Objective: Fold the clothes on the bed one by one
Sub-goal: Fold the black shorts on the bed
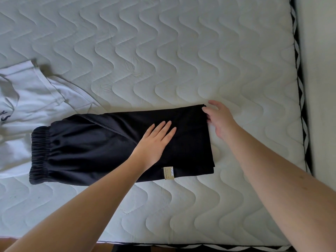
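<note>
Lying across the quilted mattress [181,60] with their long axis running from 9 o'clock to 3 o'clock, the black shorts [101,142] have the elastic waistband [39,153] at the 9 o'clock end and the leg hems at the 3 o'clock end. They appear already doubled leg over leg, and a small beige label [169,173] shows on the near edge.

The right hand [220,120] is the nearer one to the hem end. It sits just off the far 3 o'clock corner of the shorts, its fingertips touching the hem edge, the fingers loosely bent. Whether it has actually pinched the cloth cannot be told from here. The left hand [156,140] lies flat on the middle of the shorts, fingers straight and together, pointing toward 1 o'clock, pressing the fabric down and gripping nothing.

The likely next fold would carry the hem end toward 9 o'clock over the line held by the flat palm, so the right hand would do the lifting.

A white T-shirt [27,110] lies at 9 o'clock, partly under the waistband, not yet folded.
</note>
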Demonstrator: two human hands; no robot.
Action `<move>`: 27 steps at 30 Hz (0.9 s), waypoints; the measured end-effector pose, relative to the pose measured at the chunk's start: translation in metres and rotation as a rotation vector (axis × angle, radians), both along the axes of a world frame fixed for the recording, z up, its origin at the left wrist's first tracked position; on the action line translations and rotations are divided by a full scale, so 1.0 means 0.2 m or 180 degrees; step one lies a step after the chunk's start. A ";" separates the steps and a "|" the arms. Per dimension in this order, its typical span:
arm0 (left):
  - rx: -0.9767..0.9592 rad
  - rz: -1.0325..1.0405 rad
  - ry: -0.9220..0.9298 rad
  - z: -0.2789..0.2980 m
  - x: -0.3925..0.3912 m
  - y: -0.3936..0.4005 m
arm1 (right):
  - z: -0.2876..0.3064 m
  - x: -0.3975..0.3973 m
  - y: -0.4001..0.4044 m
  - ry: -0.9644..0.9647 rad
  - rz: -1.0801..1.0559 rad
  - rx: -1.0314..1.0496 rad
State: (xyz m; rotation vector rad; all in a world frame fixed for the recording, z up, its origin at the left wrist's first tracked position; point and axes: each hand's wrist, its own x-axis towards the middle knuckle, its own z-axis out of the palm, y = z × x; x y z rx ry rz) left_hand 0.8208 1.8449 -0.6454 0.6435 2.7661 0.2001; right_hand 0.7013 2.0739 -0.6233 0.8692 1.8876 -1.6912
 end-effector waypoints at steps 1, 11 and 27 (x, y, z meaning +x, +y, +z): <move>-0.0032 0.0012 -0.0042 -0.01 0.00 0.00 | 0.01 0.01 0.01 -0.0041 0.0084 0.0045; 0.0381 0.0156 -0.0095 -0.02 0.00 -0.08 | -0.04 0.08 0.06 0.0629 0.0508 0.0797; -0.0426 0.1445 0.0158 -0.07 -0.01 -0.27 | -0.14 0.39 -0.59 0.1898 0.3227 0.2936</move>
